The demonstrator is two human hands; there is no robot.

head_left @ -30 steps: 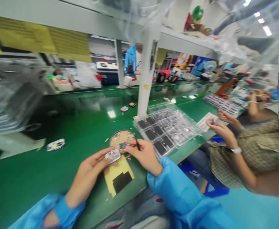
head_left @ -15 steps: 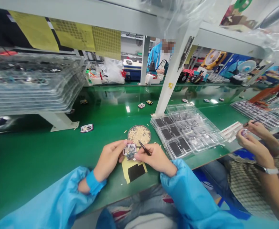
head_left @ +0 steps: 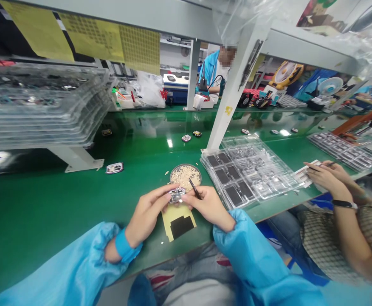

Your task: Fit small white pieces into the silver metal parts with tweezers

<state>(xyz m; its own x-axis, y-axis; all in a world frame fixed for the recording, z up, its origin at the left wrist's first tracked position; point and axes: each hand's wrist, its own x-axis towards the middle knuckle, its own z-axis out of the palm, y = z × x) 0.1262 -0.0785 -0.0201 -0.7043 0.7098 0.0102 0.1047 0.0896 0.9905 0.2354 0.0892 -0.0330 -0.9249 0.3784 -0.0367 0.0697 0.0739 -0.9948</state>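
Observation:
My left hand [head_left: 148, 209] grips a small electronic device casing [head_left: 176, 195] by its left side, with its inner parts facing up. My right hand [head_left: 210, 206] has black tweezers [head_left: 195, 188] tucked in it, pointing up and to the left. Thumb and fingers of that hand also press on the right edge of the casing. Just beyond the casing lies a round dish [head_left: 186, 175] of small pale pieces. Below my hands is a yellow sheet [head_left: 170, 219] bearing a black sticker [head_left: 181, 227].
Clear plastic trays [head_left: 262, 170] with dark screens stand to the right, beside a white post [head_left: 224, 106]. Stacked trays [head_left: 42, 114] fill the left. Another casing [head_left: 114, 168] lies on the green bench [head_left: 77, 204]. A co-worker's hands [head_left: 329, 178] are at the right.
The casing has tilted and moved slightly up between my hands, and the part raised at its lower edge now lies flatter. My right fingers have shifted along its right side.

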